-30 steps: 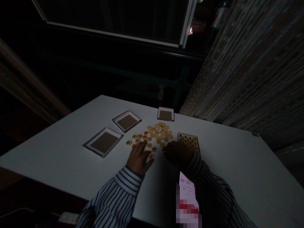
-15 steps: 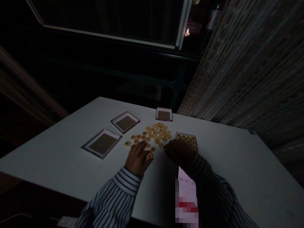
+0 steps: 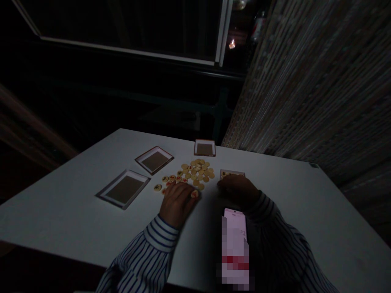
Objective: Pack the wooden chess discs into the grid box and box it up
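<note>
Round wooden Chinese chess pieces (image 3: pixel 200 172) lie in a loose heap at the middle of the white table (image 3: pixel 61 203), most showing blank sides. Nearer my left hand (image 3: pixel 174 203), several show red or dark characters. That hand rests low over them, thumb and forefinger closed on a red-marked Chinese chess piece (image 3: pixel 194 194). Over the near part of a small tray (image 3: pixel 241 174) on the right is my right hand (image 3: pixel 240 190), its fingers curled together. Pieces show along the tray's far edge; the hand covers the others. What its fingertips hold is hidden in shadow.
Two framed trays (image 3: pixel 124 189) (image 3: pixel 154 160) stand on the left and a smaller tray (image 3: pixel 205 148) at the back. A lit phone (image 3: pixel 235 232) lies by my right forearm. String curtains (image 3: pixel 275 101) hang beyond the table's right side.
My right hand has moved from beside the heap to over the right tray. My left hand now has the red-marked piece raised at its fingertips. The view has shifted slightly.
</note>
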Available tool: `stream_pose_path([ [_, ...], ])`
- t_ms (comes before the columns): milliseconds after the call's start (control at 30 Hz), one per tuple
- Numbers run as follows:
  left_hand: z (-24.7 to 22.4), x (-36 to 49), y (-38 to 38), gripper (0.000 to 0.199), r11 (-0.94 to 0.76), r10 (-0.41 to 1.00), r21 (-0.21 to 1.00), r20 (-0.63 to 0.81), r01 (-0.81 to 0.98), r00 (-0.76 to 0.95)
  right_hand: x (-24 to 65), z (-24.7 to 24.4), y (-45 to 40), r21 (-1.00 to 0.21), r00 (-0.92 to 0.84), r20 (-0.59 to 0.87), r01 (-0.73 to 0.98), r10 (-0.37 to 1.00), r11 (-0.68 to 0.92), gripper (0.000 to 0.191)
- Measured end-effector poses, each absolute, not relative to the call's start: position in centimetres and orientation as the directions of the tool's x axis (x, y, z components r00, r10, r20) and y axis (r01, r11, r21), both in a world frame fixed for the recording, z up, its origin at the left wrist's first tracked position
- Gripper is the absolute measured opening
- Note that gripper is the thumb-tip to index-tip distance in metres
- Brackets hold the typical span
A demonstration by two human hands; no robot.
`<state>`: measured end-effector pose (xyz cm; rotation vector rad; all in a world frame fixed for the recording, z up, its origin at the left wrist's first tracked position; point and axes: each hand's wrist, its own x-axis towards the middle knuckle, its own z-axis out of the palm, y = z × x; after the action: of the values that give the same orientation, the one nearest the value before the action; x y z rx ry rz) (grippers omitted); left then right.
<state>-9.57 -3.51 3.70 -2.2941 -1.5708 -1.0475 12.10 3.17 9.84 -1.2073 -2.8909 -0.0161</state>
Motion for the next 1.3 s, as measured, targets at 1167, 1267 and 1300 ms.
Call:
stream_pose_path([
  [1167, 6.2, -2.1, 1.8, 0.019, -0.486, 0.763, 0.289, 0.600, 0.825, 0.240, 18.2, 12.1, 4.9, -0.139, -0.510, 0.096, 0.843, 0.855, 0.519, 0.027],
  [1267, 6.1, -1.5, 2.3, 0.020, -0.494, 0.756, 0.289, 0.608, 0.820, 0.241, 18.6, 11.8, 5.1, -0.149, -0.520, 0.113, 0.833, 0.847, 0.532, 0.026],
  [1300, 6.0, -1.3, 2.5, 0.020, -0.495, 0.757, 0.295, 0.608, 0.817, 0.238, 18.8, 11.7, 5.3, -0.155, -0.523, 0.122, 0.829, 0.843, 0.537, 0.026],
])
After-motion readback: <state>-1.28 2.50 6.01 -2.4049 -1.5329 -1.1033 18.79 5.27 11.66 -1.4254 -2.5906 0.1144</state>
